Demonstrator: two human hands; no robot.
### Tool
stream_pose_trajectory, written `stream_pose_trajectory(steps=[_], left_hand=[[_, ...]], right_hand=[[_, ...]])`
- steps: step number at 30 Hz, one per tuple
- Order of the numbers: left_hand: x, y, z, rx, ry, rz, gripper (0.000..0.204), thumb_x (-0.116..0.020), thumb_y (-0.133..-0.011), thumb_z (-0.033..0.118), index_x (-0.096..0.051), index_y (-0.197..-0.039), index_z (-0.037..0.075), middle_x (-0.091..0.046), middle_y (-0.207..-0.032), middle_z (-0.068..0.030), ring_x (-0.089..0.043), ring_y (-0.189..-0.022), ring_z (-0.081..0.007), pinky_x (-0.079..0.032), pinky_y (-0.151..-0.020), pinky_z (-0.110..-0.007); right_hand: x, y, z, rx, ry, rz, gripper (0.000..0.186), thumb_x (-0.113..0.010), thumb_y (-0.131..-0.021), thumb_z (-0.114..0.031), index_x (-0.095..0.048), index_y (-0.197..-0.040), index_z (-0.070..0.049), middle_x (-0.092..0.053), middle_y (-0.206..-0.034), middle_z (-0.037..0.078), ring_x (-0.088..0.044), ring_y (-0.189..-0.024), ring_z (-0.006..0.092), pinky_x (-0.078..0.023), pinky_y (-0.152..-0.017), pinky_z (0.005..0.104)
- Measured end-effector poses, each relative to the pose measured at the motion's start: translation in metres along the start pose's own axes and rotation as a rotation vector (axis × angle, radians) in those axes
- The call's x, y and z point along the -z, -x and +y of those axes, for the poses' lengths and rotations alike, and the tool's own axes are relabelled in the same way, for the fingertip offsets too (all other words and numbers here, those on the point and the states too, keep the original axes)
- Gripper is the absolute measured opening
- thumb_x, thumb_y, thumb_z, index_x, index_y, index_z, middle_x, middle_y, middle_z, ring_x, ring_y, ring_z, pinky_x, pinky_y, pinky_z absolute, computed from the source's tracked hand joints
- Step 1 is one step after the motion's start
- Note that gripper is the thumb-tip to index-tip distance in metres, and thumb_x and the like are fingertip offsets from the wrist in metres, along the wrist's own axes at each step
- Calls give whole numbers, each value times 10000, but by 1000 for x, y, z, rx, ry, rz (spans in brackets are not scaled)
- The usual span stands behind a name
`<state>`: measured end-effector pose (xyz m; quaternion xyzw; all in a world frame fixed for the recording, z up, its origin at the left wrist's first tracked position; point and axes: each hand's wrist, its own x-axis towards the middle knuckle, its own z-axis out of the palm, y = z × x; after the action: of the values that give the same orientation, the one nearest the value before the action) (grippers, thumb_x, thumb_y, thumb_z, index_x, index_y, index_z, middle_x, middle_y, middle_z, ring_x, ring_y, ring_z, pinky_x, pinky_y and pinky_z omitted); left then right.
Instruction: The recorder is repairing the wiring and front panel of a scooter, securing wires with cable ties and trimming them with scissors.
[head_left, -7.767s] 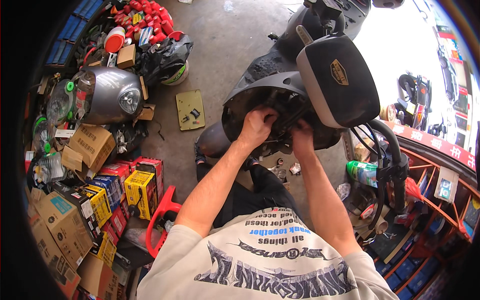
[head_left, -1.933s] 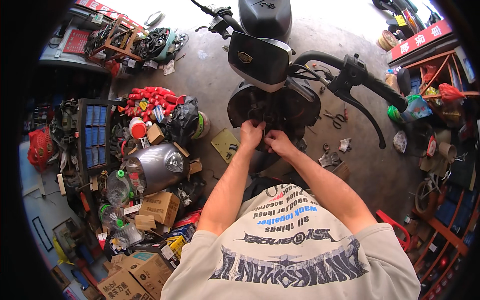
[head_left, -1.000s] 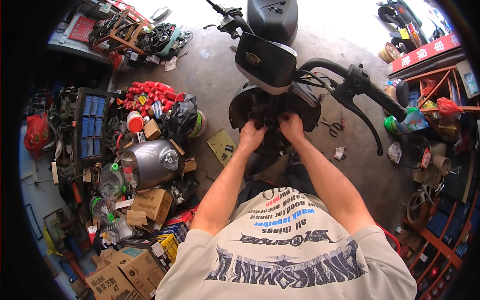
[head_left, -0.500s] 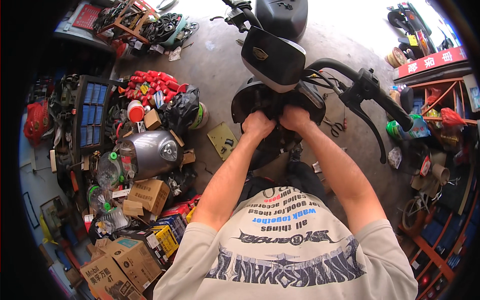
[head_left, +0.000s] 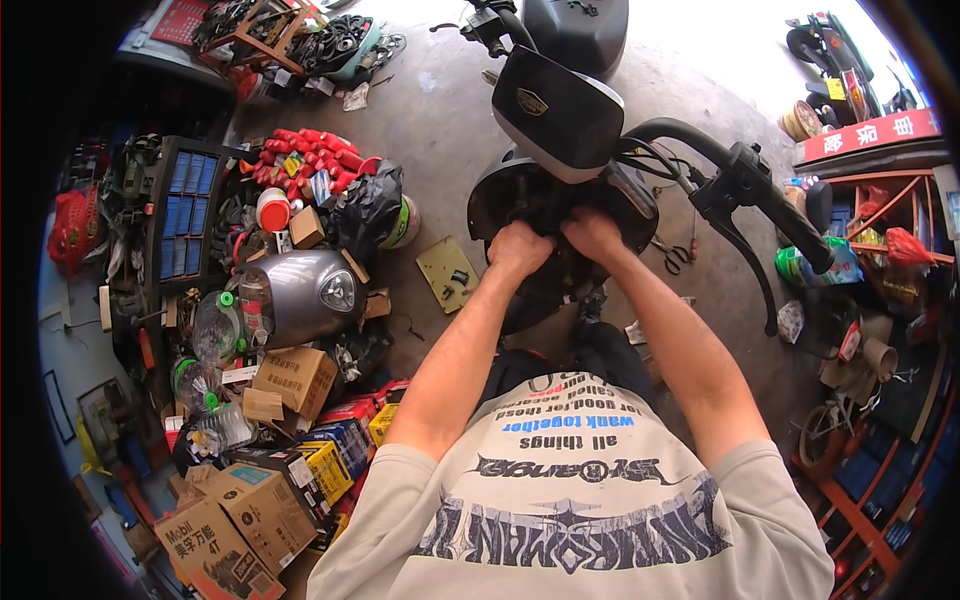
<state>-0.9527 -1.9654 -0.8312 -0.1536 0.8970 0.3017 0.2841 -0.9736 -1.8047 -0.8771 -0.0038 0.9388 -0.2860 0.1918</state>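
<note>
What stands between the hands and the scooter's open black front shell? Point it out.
Nothing visible does: the left hand and right hand both reach into the open black front shell. In this view, the black-and-silver panel overlaps its far edge but covers neither hand. Deeper inside is too dark to tell.

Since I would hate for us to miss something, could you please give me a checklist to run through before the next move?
1. Left hand at the open dark housing: ok.
2. Right hand reaching into the same housing: ok.
3. Fingertips' grip visible: not ok, they are hidden.
4. Any part held securely: cannot tell.
5. Scissors away from both hands: ok, on the floor to the right.
6. Small black parts kept together: ok, on the yellowish board.
</note>
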Motion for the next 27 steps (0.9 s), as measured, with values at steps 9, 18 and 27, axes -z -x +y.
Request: stream_pose_trajectory(steps=[9,18,27], left_hand=[[-3,-14,-26,-44,246,-16,494,-661,-724,332,-665,-1033,-54,-637,-1092,-293,-602,-1077,-422,-488,-918,-460],[1,1,-26,-269,139,235,327,-616,-766,178,-620,-1032,-13,-658,-1007,-245,-618,-988,-421,-489,-865,-485],[11,17,-14,-323,3,315,327,-668,-767,260,-665,-965,0,-675,-953,-223,-635,-959,-397,-499,-840,-447]], right_hand=[[9,-4,-6,-176,-447,-143,409,-589,-769,-352,-693,-1032,-56,-666,-1073,210,-623,-1032,370,-477,-898,411],[12,0,-12,-115,-343,-125,367,-590,-768,-343,-693,-942,-37,-687,-951,202,-664,-914,341,-500,-829,404],[7,4,-13,-83,-377,-132,345,-579,-785,-337,-681,-926,-39,-684,-823,178,-678,-701,297,-522,-705,397]])
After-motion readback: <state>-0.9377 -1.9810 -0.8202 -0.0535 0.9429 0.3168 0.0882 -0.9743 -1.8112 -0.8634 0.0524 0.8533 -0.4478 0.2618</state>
